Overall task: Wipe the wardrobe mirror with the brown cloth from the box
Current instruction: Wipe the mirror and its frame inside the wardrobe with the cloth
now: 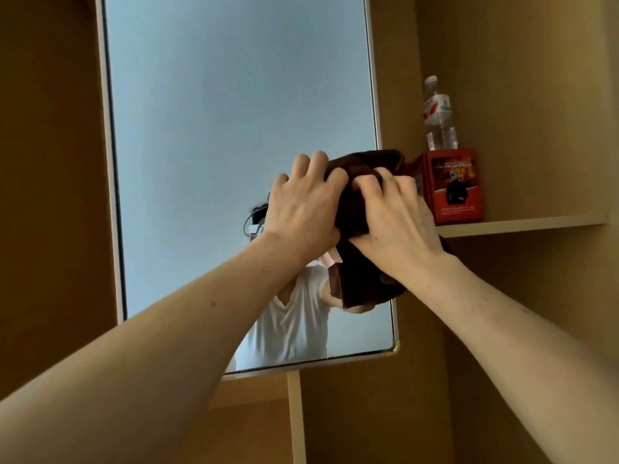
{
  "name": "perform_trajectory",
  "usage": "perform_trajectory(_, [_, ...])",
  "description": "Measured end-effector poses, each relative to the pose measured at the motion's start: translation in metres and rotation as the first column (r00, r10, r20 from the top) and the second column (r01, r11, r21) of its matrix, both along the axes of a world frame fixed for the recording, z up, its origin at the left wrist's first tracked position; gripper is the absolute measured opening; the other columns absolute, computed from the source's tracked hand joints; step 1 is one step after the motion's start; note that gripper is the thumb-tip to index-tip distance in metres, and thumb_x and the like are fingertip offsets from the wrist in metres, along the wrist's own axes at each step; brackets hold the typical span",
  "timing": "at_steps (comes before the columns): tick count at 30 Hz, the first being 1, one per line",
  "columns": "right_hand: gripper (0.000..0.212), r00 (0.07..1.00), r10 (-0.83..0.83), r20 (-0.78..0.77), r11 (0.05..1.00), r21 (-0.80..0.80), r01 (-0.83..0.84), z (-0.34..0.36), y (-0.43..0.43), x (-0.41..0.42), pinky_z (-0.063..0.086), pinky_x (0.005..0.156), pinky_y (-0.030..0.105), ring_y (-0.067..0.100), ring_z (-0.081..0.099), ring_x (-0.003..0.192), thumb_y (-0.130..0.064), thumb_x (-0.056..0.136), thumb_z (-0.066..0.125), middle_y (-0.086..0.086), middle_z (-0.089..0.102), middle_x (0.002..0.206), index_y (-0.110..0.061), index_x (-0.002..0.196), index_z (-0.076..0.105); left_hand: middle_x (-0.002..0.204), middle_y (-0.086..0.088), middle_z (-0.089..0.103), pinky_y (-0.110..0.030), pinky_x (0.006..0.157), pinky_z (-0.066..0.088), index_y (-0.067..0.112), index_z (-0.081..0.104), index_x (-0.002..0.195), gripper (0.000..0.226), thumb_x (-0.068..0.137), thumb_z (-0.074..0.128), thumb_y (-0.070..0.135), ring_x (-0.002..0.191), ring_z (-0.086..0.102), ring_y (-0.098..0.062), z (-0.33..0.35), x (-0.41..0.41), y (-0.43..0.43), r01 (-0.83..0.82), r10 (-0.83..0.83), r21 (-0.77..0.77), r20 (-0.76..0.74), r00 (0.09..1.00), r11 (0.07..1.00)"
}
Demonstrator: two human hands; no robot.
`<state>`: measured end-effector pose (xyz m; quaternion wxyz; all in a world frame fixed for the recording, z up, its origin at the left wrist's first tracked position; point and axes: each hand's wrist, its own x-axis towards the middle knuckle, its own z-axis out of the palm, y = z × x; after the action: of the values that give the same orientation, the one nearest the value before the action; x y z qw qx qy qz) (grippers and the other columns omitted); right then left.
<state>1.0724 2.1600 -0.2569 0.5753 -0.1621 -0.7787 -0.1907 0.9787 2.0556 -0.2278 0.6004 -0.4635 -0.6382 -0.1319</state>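
Two hands are up at the right edge of the mirror [234, 128], and between them is the brown cloth [363, 279], bunched into a thick wad. The left hand [303, 202] has its grip curled over the top of the bundle. The right hand [398, 216] clutches it from the other side, fingers dug into the folds. A loose flap hangs below both wrists, with a pale tag peeping out. I cannot tell whether any of the fabric is touching the glass.

The nearest trouble, as I judge it, is on the shelf [519, 224] just beside the right hand. A red box [452, 185] stands there with water bottles [437, 108] behind it. A broad stroke to the right, or a careless knuckle, could send them over.

A cloth wadded this tightly would meet the glass only on a small patch and leave streaks. The hanging flap could also catch on the mirror's frame.
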Motion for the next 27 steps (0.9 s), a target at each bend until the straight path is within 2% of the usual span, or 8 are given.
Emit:
perform_trajectory(3, [0.065,1.000,-0.010,0.005,1.000,-0.024,0.010,-0.020,-0.007,0.000,0.049,0.080,0.046,0.037,0.046,0.109,-0.045,0.071,0.070,0.019,0.050,0.127,-0.012,0.121,0.043,0.102,-0.011,0.051,-0.035,0.059,0.034,0.012,0.055,0.095,0.047,0.054,0.075,0.023,0.089,0.048,-0.032,-0.014,-0.006,-0.004,0.025,-0.026,-0.031,-0.058,0.998,0.999])
perform_trajectory(7, [0.077,0.998,-0.007,0.064,0.993,-0.118,0.015,-0.089,-0.009,0.004,0.053,0.069,0.043,0.039,0.053,0.098,-0.039,0.051,0.086,0.021,0.054,0.115,-0.012,0.111,0.045,0.095,-0.013,0.053,-0.038,0.058,0.044,0.014,0.052,0.088,0.052,0.041,0.074,0.023,0.085,0.051,-0.035,-0.069,-0.010,-0.007,0.108,-0.123,-0.169,-0.083,0.989,0.980])
perform_trajectory(10, [0.088,0.983,0.045,0.178,0.982,-0.189,-0.011,-0.154,-0.014,0.013,0.056,0.067,0.039,0.035,0.058,0.093,-0.039,0.034,0.092,0.017,0.056,0.110,-0.015,0.105,0.046,0.097,-0.012,0.051,-0.043,0.064,0.048,0.017,0.049,0.090,0.055,0.042,0.073,0.028,0.092,0.052,-0.037,-0.131,-0.008,-0.013,0.110,-0.128,-0.336,-0.034,0.991,0.936])
perform_trajectory(13, [0.085,0.957,0.083,0.278,0.978,-0.205,-0.025,-0.174,-0.014,0.019,0.056,0.063,0.035,0.031,0.061,0.088,-0.043,0.032,0.091,0.014,0.055,0.108,-0.019,0.101,0.048,0.091,-0.004,0.051,-0.037,0.060,0.046,0.021,0.052,0.086,0.050,0.044,0.076,0.034,0.087,0.051,-0.029,-0.161,-0.005,-0.020,0.134,-0.123,-0.395,0.054,0.991,0.909])
perform_trajectory(17, [0.074,0.969,0.042,0.243,0.992,-0.129,-0.010,-0.125,-0.011,0.018,0.052,0.065,0.038,0.034,0.059,0.091,-0.038,0.045,0.089,0.017,0.053,0.114,-0.019,0.105,0.050,0.094,-0.016,0.053,-0.044,0.062,0.048,0.015,0.052,0.088,0.042,0.053,0.072,0.029,0.088,0.054,-0.039,-0.117,-0.007,-0.024,0.105,-0.117,-0.328,-0.018,0.993,0.939])
perform_trajectory(22, [0.056,0.987,0.136,0.081,0.990,-0.034,-0.134,-0.018,-0.032,-0.015,0.036,0.095,0.049,0.034,0.037,0.124,-0.030,0.075,0.072,0.011,0.036,0.138,-0.024,0.125,0.047,0.094,-0.018,0.054,-0.036,0.054,0.034,0.010,0.060,0.090,0.039,0.059,0.077,0.027,0.082,0.053,-0.039,-0.028,-0.019,-0.047,0.000,0.001,-0.079,0.015,1.000,0.997])
perform_trajectory(24, [0.051,0.979,0.196,0.047,0.981,-0.017,-0.196,-0.012,-0.039,-0.027,0.035,0.096,0.049,0.032,0.037,0.123,-0.030,0.076,0.070,0.009,0.038,0.137,-0.025,0.123,0.049,0.094,-0.018,0.053,-0.032,0.055,0.029,0.009,0.060,0.091,0.039,0.063,0.076,0.030,0.083,0.052,-0.038,-0.023,-0.028,-0.056,-0.014,0.014,-0.051,0.005,1.000,0.999])
perform_trajectory(27, [0.056,0.971,0.235,0.050,0.972,-0.037,-0.234,-0.062,-0.041,-0.037,0.036,0.096,0.052,0.035,0.042,0.120,-0.033,0.066,0.076,0.014,0.045,0.133,-0.021,0.115,0.049,0.090,-0.017,0.053,-0.031,0.049,0.031,0.013,0.054,0.087,0.039,0.057,0.073,0.031,0.078,0.053,-0.037,-0.060,-0.039,-0.066,0.019,-0.020,-0.106,-0.012,1.000,0.994])
